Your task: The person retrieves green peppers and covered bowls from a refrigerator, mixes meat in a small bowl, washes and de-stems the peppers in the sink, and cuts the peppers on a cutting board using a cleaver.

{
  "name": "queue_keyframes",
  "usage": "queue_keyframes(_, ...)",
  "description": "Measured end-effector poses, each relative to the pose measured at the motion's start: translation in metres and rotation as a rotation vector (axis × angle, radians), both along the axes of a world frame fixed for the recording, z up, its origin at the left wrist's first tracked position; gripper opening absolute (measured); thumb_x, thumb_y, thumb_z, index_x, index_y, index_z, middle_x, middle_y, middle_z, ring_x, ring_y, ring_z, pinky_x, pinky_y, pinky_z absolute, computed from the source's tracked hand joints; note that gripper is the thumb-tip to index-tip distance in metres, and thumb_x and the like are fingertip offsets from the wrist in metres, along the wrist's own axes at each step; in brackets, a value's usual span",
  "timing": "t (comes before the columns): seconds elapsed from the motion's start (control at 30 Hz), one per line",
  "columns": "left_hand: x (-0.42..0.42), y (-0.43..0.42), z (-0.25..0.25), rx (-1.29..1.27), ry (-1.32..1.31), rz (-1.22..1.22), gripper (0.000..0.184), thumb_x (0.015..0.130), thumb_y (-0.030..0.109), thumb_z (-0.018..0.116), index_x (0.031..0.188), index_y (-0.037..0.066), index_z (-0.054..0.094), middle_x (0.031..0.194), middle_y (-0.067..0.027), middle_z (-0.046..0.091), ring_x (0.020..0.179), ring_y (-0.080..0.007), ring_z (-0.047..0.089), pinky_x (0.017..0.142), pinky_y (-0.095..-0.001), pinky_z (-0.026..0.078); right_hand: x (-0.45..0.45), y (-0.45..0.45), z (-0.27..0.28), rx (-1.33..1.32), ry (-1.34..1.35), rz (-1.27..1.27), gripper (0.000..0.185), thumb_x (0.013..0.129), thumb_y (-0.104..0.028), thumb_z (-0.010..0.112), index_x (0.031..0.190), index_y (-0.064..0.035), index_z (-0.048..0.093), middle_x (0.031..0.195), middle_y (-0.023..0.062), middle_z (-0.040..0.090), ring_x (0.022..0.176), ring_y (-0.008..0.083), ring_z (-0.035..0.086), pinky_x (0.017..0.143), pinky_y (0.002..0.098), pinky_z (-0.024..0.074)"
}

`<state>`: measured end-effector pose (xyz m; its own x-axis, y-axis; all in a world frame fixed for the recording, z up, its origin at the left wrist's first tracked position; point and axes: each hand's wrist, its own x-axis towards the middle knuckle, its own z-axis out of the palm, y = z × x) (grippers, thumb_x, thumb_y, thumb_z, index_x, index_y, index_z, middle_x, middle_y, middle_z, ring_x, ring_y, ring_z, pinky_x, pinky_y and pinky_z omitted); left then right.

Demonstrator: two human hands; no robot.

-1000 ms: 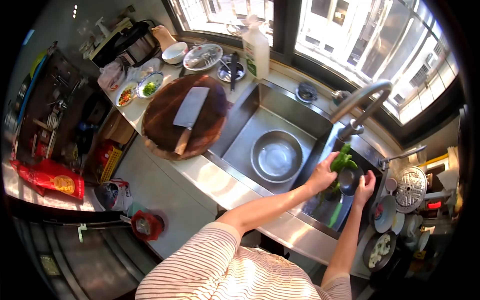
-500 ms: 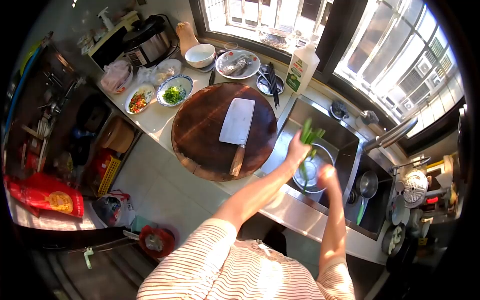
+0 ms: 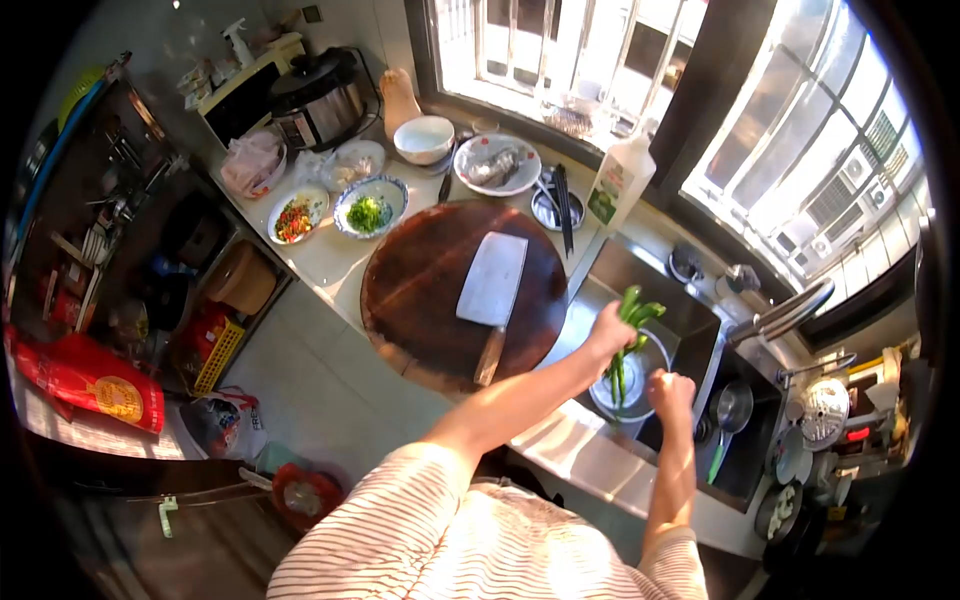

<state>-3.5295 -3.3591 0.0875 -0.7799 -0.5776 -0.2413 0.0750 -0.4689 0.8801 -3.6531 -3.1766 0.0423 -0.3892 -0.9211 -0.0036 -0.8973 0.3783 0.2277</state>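
My left hand [image 3: 609, 332] is closed round a bunch of long green vegetables [image 3: 637, 318], which hangs over a round metal bowl [image 3: 655, 357] in the large left basin of the sink [image 3: 650, 262]. My right hand [image 3: 671, 392] is a closed fist at the right rim of that bowl; whether anything is in it is too small to tell. A metal ladle [image 3: 733, 405] with a green handle lies in the smaller right basin. On the round wooden chopping board [image 3: 420, 290] left of the sink rests a cleaver [image 3: 495, 280].
Behind the board stand bowls of chopped greens [image 3: 370, 207] and chopped red peppers [image 3: 297, 216], a plate with fish [image 3: 497, 164], black chopsticks [image 3: 564, 210] and a white bottle [image 3: 622, 180]. The faucet [image 3: 785, 315] arches behind the sink. Right of it is a pan [image 3: 777, 514].
Both hands and the greens have moved left from the right basin to above the bowl in the left one. The ladle now lies in the right basin, and the view has shifted.
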Motion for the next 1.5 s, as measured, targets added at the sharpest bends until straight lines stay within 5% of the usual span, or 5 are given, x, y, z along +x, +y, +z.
queue_keyframes(0.27,0.087,-0.118,0.094,-0.89,-0.026,-0.01,0.052,0.065,-0.001,0.058,0.117,0.003,0.051,0.093,-0.0066,0.063,0.082,-0.0148,0.06,0.073,-0.0274,0.048,0.108,-0.062,0.011,-0.77,-1.124,-0.188,0.02,0.078,-0.01,0.065,0.096,-0.0023,0.063,0.076,0.0119,0.064,0.065,0.0185,0.062,0.059,0.0287,0.0476)
queue_keyframes(0.6,0.17,-0.212,0.036,-1.972,-0.52,0.067,0.032,0.076,0.007,0.053,0.106,0.018,0.06,0.071,-0.0061,0.056,0.067,-0.024,0.058,0.061,-0.0377,0.044,0.257,-0.178,0.048,-0.652,-0.615,-0.018,0.058,0.068,-0.021,0.072,0.117,-0.0032,0.047,0.105,0.0188,0.049,0.087,0.0377,0.056,0.069,0.0434,0.0488)
queue_keyframes(0.87,0.21,-0.244,-0.003,-1.85,-0.316,-0.116,0.06,0.066,0.014,0.068,0.123,0.017,0.05,0.101,-0.0074,0.057,0.102,-0.0266,0.053,0.086,-0.0461,0.039,0.229,-0.161,0.071,-0.571,-1.051,-0.561,0.053,0.061,-0.018,0.061,0.11,0.0006,0.055,0.085,0.0189,0.064,0.079,0.0335,0.062,0.073,0.0376,0.0485)
queue_keyframes(1.07,0.243,-0.249,0.028,-1.719,-0.19,-0.225,0.08,0.057,0.023,0.081,0.126,0.012,0.042,0.13,-0.0102,0.043,0.131,-0.0331,0.027,0.104,-0.0536,0.026,0.257,-0.152,0.099,-0.724,-0.371,-0.227,0.033,0.064,-0.001,0.058,0.097,-0.0026,0.051,0.084,0.0162,0.057,0.08,0.036,0.056,0.068,0.0418,0.0461)
queue_keyframes(1.5,0.295,-0.199,0.007,-1.814,0.025,0.03,0.018,0.067,0.01,0.067,0.085,0.009,0.062,0.08,-0.0008,0.056,0.078,-0.0186,0.056,0.067,-0.0336,0.041,0.261,-0.159,0.11,-0.685,-1.18,-0.543,0.035,0.076,-0.004,0.057,0.11,-0.0011,0.054,0.062,0.0071,0.056,0.049,0.0105,0.052,0.047,0.0265,0.0434)
